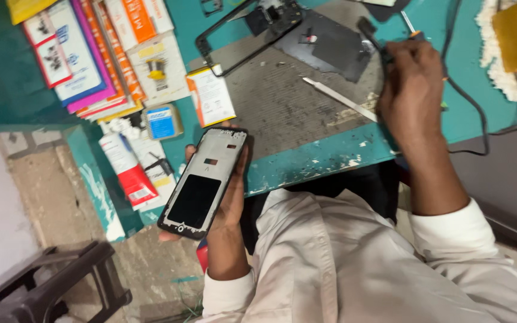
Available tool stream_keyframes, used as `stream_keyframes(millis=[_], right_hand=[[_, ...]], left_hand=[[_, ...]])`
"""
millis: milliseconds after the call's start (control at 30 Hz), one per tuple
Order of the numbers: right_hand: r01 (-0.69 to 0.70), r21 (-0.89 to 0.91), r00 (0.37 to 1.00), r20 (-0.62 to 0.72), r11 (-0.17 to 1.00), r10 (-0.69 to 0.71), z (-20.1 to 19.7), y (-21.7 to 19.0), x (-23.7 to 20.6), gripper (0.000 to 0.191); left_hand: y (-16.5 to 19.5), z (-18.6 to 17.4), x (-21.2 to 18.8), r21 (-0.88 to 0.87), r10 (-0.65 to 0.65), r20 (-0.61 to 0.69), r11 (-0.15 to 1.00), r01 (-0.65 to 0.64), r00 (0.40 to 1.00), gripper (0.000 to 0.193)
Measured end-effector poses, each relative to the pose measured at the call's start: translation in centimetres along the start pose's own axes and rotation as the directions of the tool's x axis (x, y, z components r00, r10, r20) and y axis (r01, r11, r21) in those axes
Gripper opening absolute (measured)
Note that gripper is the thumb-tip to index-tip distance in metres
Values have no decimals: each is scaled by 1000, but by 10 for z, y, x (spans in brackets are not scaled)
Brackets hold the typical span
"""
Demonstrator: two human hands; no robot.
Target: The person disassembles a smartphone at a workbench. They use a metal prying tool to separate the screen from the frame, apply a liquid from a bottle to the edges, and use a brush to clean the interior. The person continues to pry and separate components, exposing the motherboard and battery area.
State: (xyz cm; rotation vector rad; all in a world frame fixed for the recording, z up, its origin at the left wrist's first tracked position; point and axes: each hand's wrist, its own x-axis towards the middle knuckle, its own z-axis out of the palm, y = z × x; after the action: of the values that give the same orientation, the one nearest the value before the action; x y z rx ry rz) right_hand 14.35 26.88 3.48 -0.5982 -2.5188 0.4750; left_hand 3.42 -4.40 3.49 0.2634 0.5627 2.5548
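Nearest the camera, the left hand (230, 197) is cradling a black rectangular phone assembly with a bare pale inner frame (203, 182), fingers wrapping its edges, holding it off the front edge of the worn teal work table (324, 157). Farther out, the right hand (411, 90) is closing its fingers around a slim black-handled tool (373, 37) over the grey bench mat (282, 101). A flat metal spudger (339, 99) is lying just beside that hand, a white battery pack with orange trim (210, 96) to the left, and a black empty phone frame (248, 33) beyond.
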Motion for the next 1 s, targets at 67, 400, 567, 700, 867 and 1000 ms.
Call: stream_keyframes(millis=[67,400,567,700,867,1000], right_hand=[[-15,7,1000,0,1000,15,-3,-6,-1,29],[34,219,999,27,975,-41,-15,-62,-17,14],[14,228,998,63,974,-29,-22,-65,-15,14],[28,236,995,84,971,-49,-22,-65,-18,16],[40,185,999,28,982,-46,-17,-48,-28,11],[8,-47,968,-250,999,-20,-38,15,-22,7]], left_hand=[[-5,2,1,-11,-58,-6,998,58,998,118],[-23,3,13,-55,-227,-43,973,225,973,89],[-30,2,11,-37,-282,-163,959,280,945,84],[-35,5,9,-86,-236,86,966,243,968,94],[-36,6,15,-75,-230,75,969,236,970,108],[-37,7,18,79,-300,-214,943,323,929,110]])
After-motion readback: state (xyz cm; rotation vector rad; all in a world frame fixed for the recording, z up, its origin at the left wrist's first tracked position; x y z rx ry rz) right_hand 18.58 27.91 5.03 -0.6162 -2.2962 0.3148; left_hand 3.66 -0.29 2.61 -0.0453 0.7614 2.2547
